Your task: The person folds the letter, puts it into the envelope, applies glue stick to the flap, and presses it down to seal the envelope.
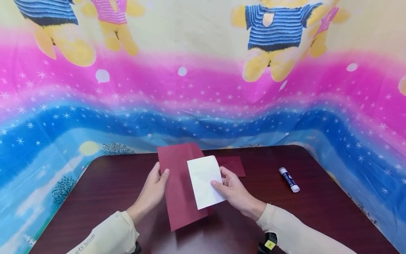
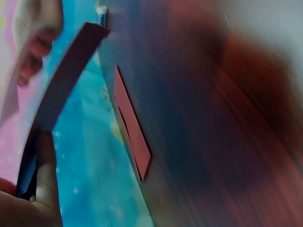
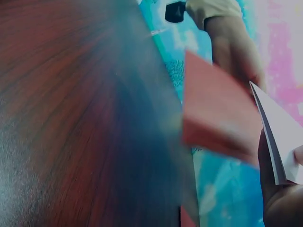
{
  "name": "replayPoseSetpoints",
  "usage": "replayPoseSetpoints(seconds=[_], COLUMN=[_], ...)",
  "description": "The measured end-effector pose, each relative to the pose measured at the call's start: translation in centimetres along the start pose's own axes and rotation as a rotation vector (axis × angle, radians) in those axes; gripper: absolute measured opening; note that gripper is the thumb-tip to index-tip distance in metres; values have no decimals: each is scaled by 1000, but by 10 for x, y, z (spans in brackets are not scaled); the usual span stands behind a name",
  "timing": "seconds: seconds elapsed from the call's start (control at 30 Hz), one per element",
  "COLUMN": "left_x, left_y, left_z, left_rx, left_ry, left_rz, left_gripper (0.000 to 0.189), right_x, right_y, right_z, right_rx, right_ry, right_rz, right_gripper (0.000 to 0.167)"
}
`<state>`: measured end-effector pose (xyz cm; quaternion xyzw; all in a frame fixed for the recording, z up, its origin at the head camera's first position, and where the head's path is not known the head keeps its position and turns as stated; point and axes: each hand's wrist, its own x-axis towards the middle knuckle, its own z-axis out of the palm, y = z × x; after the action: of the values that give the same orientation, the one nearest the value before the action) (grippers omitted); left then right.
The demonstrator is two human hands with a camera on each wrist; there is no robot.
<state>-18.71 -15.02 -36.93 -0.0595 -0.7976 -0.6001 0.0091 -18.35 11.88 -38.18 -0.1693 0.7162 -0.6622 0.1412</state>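
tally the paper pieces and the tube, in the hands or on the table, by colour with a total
Red: 2 (larger red piece in the left hand, smaller red piece on the table)
White: 1 (white paper in the right hand)
Blue and white: 1 (tube)
Total: 4

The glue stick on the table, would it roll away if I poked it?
The glue stick would probably roll if poked sideways, since it is round and lies on its side on the table. It would likely feel light, as it looks shorter than the right hand, and stiff, because it looks straight.
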Motion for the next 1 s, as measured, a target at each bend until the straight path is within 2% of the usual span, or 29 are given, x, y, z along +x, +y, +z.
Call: replayPoseSetpoints(seconds=[0.13, 0.33, 0.6, 0.87, 0.93, 1.0], left_x=[-4, -10, -16, -16, -16, -16], left_y=[4, 4, 3, 2, 2, 2], left_z=[6, 10, 16, 22, 24, 26], left_rx=[13, -61, -168, -148, -151, -184], left_ry=[49, 92, 100, 119, 123, 122], left_rz=[31, 23, 37, 65, 38, -24], left_gripper=[33, 36, 43, 44, 48, 53], right_x=[1, 2, 2, 1, 0, 0], right_y=[5, 10, 11, 6, 5, 4], right_z=[-5, -7, -3, -4, -5, -5], right_rx=[-9, -10, -22, -47, -54, -60], right_ry=[38, 87, 132, 160, 164, 159], right_rz=[14, 18, 5, -16, -18, -19], right_gripper=[46, 43, 39, 41, 42, 42])
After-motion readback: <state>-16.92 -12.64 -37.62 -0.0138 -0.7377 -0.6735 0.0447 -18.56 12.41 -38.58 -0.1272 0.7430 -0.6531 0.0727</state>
